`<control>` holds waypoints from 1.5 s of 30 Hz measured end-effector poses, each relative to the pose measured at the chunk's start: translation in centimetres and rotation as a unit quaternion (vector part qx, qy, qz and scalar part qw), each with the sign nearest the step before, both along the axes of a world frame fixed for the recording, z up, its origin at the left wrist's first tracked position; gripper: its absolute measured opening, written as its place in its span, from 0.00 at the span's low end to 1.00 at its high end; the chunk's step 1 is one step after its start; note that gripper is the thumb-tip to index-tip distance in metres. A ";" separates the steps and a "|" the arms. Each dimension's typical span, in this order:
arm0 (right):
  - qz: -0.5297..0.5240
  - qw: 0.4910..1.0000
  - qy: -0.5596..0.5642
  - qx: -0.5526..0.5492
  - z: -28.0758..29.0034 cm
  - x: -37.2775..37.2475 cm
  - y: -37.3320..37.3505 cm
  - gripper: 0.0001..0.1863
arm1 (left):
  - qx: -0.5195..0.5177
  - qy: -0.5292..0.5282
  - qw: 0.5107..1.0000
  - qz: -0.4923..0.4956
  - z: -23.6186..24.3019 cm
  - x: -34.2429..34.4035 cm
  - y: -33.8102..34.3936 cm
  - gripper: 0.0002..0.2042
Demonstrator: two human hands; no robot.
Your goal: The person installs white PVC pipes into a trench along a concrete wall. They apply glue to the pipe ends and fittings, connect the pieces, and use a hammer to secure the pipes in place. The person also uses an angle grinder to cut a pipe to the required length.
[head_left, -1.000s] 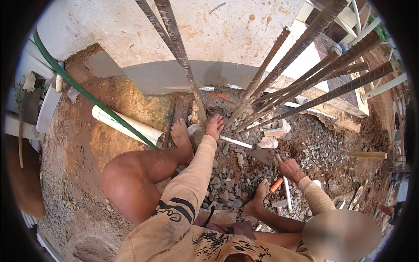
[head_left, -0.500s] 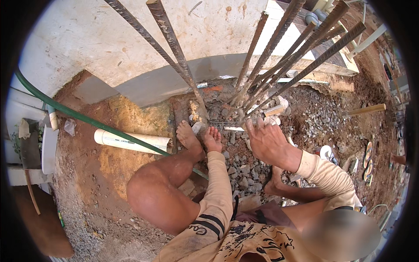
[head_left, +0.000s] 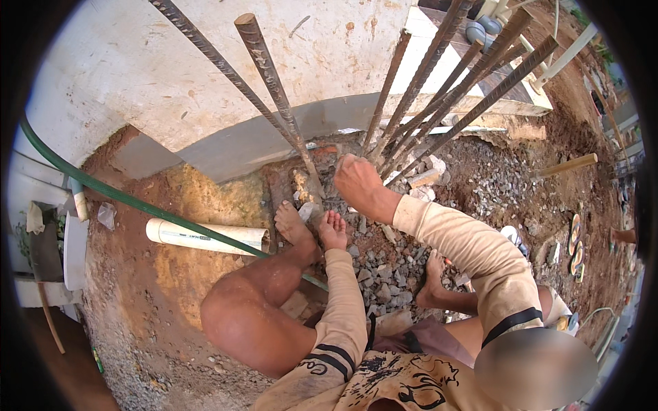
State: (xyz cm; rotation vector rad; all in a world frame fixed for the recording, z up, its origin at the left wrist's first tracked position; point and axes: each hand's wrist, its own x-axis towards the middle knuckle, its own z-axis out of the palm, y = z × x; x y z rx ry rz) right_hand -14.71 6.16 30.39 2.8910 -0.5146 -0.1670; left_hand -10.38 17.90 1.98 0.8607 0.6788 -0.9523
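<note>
My left hand (head_left: 333, 231) rests palm up between my bare foot (head_left: 295, 222) and the rubble (head_left: 384, 277), fingers loosely bent and nothing visible in it. A pale stone (head_left: 307, 212) lies by its fingertips. My right hand (head_left: 360, 183) is closed, back of the hand up, just in front of the cluster of ribbed steel bars (head_left: 439, 103). What its fingers hold, if anything, is hidden beneath it. Two more steel bars (head_left: 271, 72) rise to the left, leaning away from the cluster, their feet in dirt and broken concrete.
A white plastic pipe (head_left: 205, 236) lies on the left, crossed by a green hose (head_left: 123, 196). Behind the bars stands a stained white wall (head_left: 205, 61). To the right are a wooden handle (head_left: 567, 165), gravel (head_left: 483, 178) and a pair of sandals (head_left: 575, 246).
My right hand has moved left and slightly away from me, toward the foot of the bars, and its fingers have curled in. The left hand has shifted only slightly.
</note>
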 end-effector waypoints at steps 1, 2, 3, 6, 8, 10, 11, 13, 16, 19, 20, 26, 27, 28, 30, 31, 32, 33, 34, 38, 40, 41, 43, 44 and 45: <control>0.004 1.000 -0.009 0.002 -0.1 0.2 -0.1 0.10 | -0.002 -0.003 1.000 -0.001 0.0 0.2 0.3 0.12; 0.008 1.000 -0.018 0.004 -0.2 0.4 -0.2 0.10 | 0.000 -0.005 1.000 0.004 0.0 0.5 0.6 0.10; 0.012 1.000 -0.024 0.007 -0.1 0.5 -0.2 0.09 | 0.003 -0.003 1.000 0.009 0.1 0.5 0.7 0.09; 0.048 0.999 -0.007 0.008 0.2 0.8 -0.3 0.08 | 0.006 -0.009 1.000 0.015 0.5 0.7 1.1 0.09; 0.027 1.000 -0.001 0.008 -0.8 1.3 -1.3 0.07 | -0.001 -0.009 1.000 0.007 1.1 0.4 0.4 0.10; 0.029 0.999 0.000 0.017 -1.2 3.1 -1.8 0.07 | -0.002 -0.014 1.000 0.010 1.3 1.0 0.7 0.12; 0.031 0.999 0.008 0.025 -1.2 3.9 -2.1 0.07 | -0.007 -0.022 1.000 0.010 1.4 0.8 0.5 0.12; 0.020 0.998 0.034 0.042 -0.9 3.9 -2.9 0.07 | -0.017 -0.040 0.999 0.012 1.7 1.0 0.2 0.12; 0.022 0.995 0.089 0.034 1.0 3.8 -4.1 0.08 | -0.004 -0.023 1.000 0.019 2.2 0.3 0.1 0.12; 0.039 0.997 0.038 0.058 2.3 4.5 -2.9 0.09 | -0.002 -0.007 1.000 0.015 1.9 0.5 0.5 0.12; 0.042 0.997 0.027 0.059 2.9 4.5 -2.8 0.08 | -0.006 -0.008 1.000 0.013 1.6 0.4 0.2 0.12; 0.041 0.997 0.007 0.066 1.7 4.7 -3.4 0.08 | 0.007 -0.020 1.000 0.020 1.6 0.8 0.6 0.13; 0.025 0.997 0.023 0.063 0.7 4.9 -3.8 0.08 | 0.000 -0.024 1.000 0.006 2.0 0.5 -0.1 0.13; 0.022 0.997 0.038 0.069 0.4 5.1 -3.5 0.08 | 0.000 -0.028 1.000 0.005 2.0 0.5 0.0 0.13; 0.044 0.996 0.056 0.052 1.4 4.2 -2.3 0.08 | -0.018 -0.037 0.999 0.016 1.4 1.1 1.3 0.15; 0.046 0.996 0.068 0.030 2.3 3.5 -2.6 0.08 | -0.015 -0.025 0.999 0.011 1.7 1.1 0.3 0.15; 0.000 0.990 0.130 0.053 2.8 3.1 -2.2 0.09 | -0.012 -0.013 1.000 0.004 2.0 0.9 -0.4 0.14; 0.011 0.988 0.142 0.066 4.0 2.1 -0.6 0.09 | 0.005 -0.007 1.000 0.009 1.6 0.9 0.3 0.13; 0.012 0.984 0.157 0.081 5.8 0.5 0.8 0.09 | 0.019 -0.018 1.000 -0.005 1.0 1.1 0.2 0.14; 0.068 0.992 0.105 0.015 9.8 -8.0 3.2 0.09 | -0.013 -0.074 0.996 -0.052 -1.4 1.9 0.9 0.15; 0.103 0.993 0.053 -0.008 12.1 -13.7 1.3 0.12 | 0.040 -0.054 0.996 -0.061 -1.4 0.5 -0.4 0.16; 0.101 0.994 0.049 -0.006 13.5 -16.1 1.2 0.13 | 0.047 -0.079 0.993 -0.077 -2.3 0.8 -0.1 0.17; 0.108 0.993 0.037 0.003 15.3 -20.9 1.4 0.16 | 0.024 -0.128 0.985 -0.116 -3.9 -0.1 1.5 0.17; 0.079 0.996 0.011 0.034 15.5 -23.4 1.0 0.17 | 0.047 -0.143 0.978 -0.145 -4.6 1.9 1.9 0.17; 0.089 0.991 -0.088 0.039 15.8 -27.7 0.4 0.17 | 0.065 -0.151 0.971 -0.175 -5.0 2.1 1.5 0.18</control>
